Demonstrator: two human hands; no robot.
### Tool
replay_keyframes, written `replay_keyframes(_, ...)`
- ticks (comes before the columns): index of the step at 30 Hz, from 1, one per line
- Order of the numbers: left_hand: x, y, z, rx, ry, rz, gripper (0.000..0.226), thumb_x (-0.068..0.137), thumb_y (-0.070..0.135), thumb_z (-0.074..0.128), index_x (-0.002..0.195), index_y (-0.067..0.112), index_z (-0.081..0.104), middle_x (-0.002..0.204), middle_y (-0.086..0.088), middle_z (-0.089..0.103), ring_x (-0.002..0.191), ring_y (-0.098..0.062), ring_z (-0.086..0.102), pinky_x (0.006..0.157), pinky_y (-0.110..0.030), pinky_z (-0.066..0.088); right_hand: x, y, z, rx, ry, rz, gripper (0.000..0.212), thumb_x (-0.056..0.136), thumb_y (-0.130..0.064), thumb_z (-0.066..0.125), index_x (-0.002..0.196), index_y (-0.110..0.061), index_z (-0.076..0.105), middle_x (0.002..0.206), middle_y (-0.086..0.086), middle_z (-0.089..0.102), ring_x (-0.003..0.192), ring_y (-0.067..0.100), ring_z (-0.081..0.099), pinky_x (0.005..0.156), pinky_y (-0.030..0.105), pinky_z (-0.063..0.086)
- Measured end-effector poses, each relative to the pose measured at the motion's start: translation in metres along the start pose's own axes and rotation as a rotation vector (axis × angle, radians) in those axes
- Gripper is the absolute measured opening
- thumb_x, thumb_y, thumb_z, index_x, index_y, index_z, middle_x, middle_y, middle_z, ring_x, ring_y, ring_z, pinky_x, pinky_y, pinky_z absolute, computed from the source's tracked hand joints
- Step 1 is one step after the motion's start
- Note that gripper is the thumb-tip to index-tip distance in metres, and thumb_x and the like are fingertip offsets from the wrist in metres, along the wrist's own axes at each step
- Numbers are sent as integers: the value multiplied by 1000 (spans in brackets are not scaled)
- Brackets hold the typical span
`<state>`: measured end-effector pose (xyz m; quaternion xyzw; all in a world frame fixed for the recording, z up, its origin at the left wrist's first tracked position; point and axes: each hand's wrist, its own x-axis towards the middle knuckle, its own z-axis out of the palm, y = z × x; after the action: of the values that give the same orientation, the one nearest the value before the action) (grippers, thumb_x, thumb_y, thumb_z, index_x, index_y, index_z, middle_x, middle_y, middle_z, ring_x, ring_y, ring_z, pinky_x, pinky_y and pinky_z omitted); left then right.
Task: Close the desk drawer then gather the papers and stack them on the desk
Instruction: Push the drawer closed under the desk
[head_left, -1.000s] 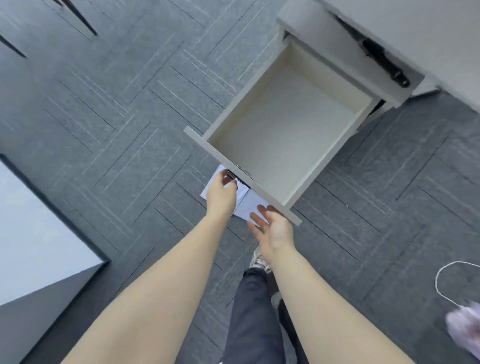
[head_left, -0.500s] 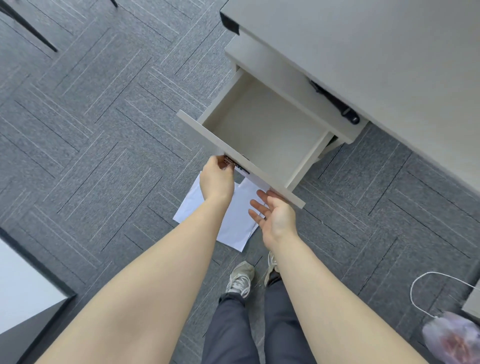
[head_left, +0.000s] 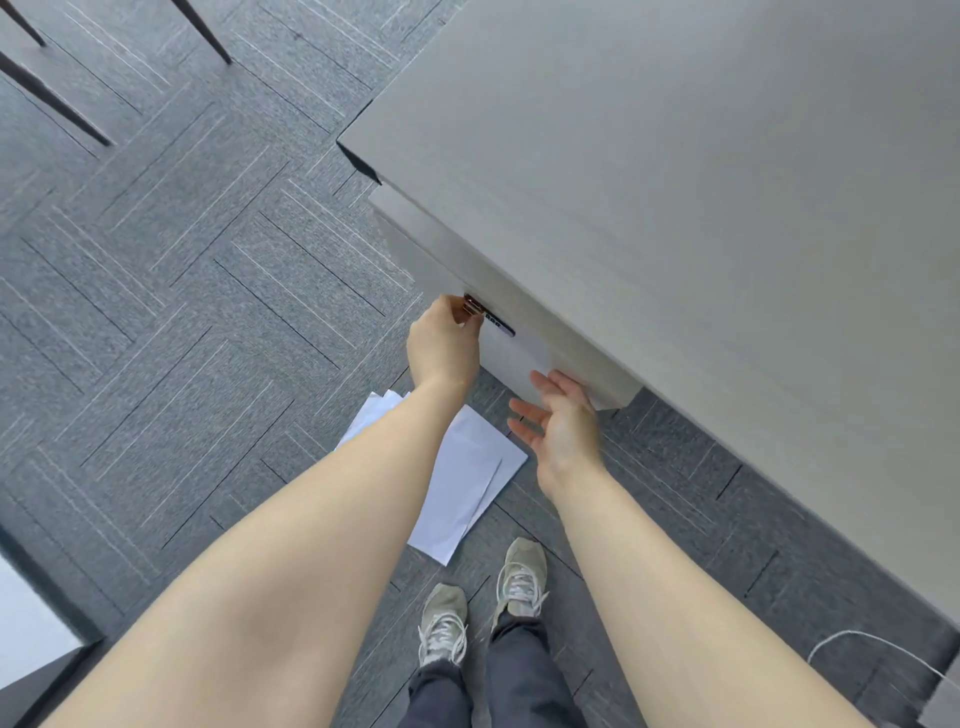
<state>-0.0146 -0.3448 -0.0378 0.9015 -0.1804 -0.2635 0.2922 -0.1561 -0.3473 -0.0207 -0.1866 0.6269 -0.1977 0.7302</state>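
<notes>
The grey drawer (head_left: 524, 353) sits pushed in under the desk top (head_left: 701, 208), its inside no longer visible. My left hand (head_left: 441, 345) has its fingers closed on the drawer handle (head_left: 488, 317) at the front panel. My right hand (head_left: 558, 421) is open, fingers spread, just in front of the drawer front's lower right part. Several white papers (head_left: 462, 478) lie overlapping on the carpet below my forearms, partly hidden by my left arm.
Grey patterned carpet (head_left: 182, 312) covers the floor. Dark chair legs (head_left: 57, 98) stand at the top left. A white surface (head_left: 26, 618) shows at the lower left. A white cable (head_left: 878, 649) lies at the lower right. My shoes (head_left: 483, 608) stand beside the papers.
The drawer has slid from wide open to pushed in under the desk. Both hands moved forward with it, and more of the papers on the floor now shows.
</notes>
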Motion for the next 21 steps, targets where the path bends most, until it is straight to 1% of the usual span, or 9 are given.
replay_keyframes(3, 4, 5, 5, 58, 12, 30, 25, 87, 28, 59, 105, 11, 65, 102, -12, 74, 99, -34, 64, 79, -38, 50, 4, -4, -1, -62, 19, -18, 39, 94, -5, 38, 129, -18, 50, 123, -2, 62, 78, 16, 66, 72, 31, 55)
replay_keyframes(5, 3, 1, 4, 99, 0, 62, 25, 89, 29, 58, 106, 12, 64, 102, -10, 74, 97, -34, 64, 79, -40, 51, 4, -3, -2, -94, 22, -29, 42, 93, -2, 34, 129, -17, 50, 122, -3, 62, 76, 15, 65, 68, 29, 53)
replay_keyframes(9, 6, -6, 1, 311, -17, 192, 29, 92, 32, 54, 111, 11, 61, 102, -10, 75, 93, -37, 66, 76, -44, 52, 3, -2, -2, -110, 26, -32, 41, 92, 0, 33, 123, -20, 51, 121, -3, 63, 73, 14, 64, 66, 29, 51)
replay_keyframes(12, 7, -8, 0, 395, -29, 259, 32, 96, 34, 47, 111, 9, 60, 96, -17, 74, 86, -41, 65, 69, -43, 50, 2, -3, -4, -130, 7, -29, 42, 92, 0, 33, 125, -20, 50, 122, -3, 62, 73, 15, 64, 64, 29, 50)
replay_keyframes(14, 7, -10, -1, 420, -33, 291, 34, 99, 33, 42, 109, 7, 60, 92, -21, 72, 83, -43, 64, 62, -39, 42, 2, -2, -5, -139, -2, -33, 43, 92, 0, 33, 126, -19, 50, 124, -2, 62, 74, 16, 63, 64, 29, 50)
replay_keyframes(16, 8, -10, -1, 410, -43, 300, 37, 100, 32, 37, 104, 5, 60, 91, -24, 71, 81, -44, 63, 61, -39, 40, 3, -2, -6, -137, -13, -39, 43, 92, 0, 34, 128, -18, 49, 127, -1, 61, 74, 17, 63, 62, 29, 49)
replay_keyframes(17, 9, -12, 0, 359, -61, 278, 37, 99, 33, 36, 100, 6, 61, 91, -22, 72, 81, -43, 63, 63, -40, 45, 3, -1, -6, -131, -16, -39, 43, 92, 0, 35, 129, -17, 49, 127, 0, 61, 74, 18, 63, 62, 29, 49)
replay_keyframes(19, 12, -15, 3, 204, -115, 197, 36, 94, 39, 33, 87, 15, 58, 91, -13, 74, 80, -38, 67, 71, -44, 53, 5, -2, -7, -115, -25, -40, 42, 93, -1, 37, 130, -18, 49, 129, 0, 61, 76, 20, 63, 63, 30, 50)
replay_keyframes(21, 18, -18, 4, 130, -183, 132, 32, 90, 44, 31, 82, 25, 55, 95, -3, 75, 81, -33, 69, 77, -46, 54, 4, -1, -6, -97, -31, -30, 40, 94, -4, 40, 130, -20, 48, 128, -1, 60, 77, 21, 62, 65, 31, 51)
